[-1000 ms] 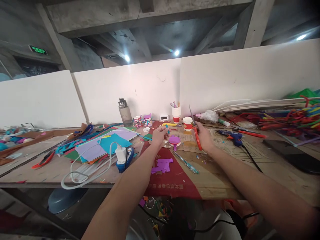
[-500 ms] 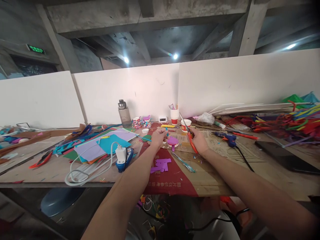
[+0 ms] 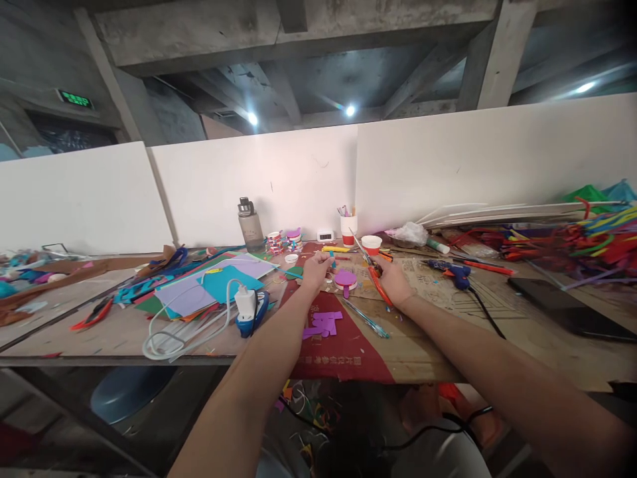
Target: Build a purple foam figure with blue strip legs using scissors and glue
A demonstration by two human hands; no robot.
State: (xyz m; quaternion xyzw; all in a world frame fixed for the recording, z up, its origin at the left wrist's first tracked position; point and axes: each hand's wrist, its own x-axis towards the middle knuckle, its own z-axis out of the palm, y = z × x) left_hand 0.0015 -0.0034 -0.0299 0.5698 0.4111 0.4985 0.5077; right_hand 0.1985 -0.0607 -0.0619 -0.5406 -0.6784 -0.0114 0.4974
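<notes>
My left hand [image 3: 314, 271] is closed in a pinch on a small blue strip [image 3: 332, 255] that sticks up from the fingertips. In my right hand [image 3: 397, 284] is a pair of scissors [image 3: 376, 277] with orange handles, its blades pointing away and to the left. Between the hands lies a small round piece with a purple top [image 3: 345, 278] and a purple tab at its front. Closer to me are several purple strips [image 3: 326, 324] and a clear pen with a teal end [image 3: 369, 320]. Behind the scissors stands a red-and-white paper bowl [image 3: 371, 246].
Coloured sheets [image 3: 229, 285], a power strip with a white plug [image 3: 245, 305] and red-handled pliers [image 3: 93, 315] lie left. A water bottle [image 3: 250, 227], small decorated stacks [image 3: 294, 239] and a pen cup [image 3: 348, 229] stand behind. A blue glue gun [image 3: 458, 274] and dark tablet-like slab [image 3: 567, 305] lie right.
The scissors have tipped left, their blade ends lower and nearer my left hand. My left hand still pinches the blue strip. The view has shifted slightly.
</notes>
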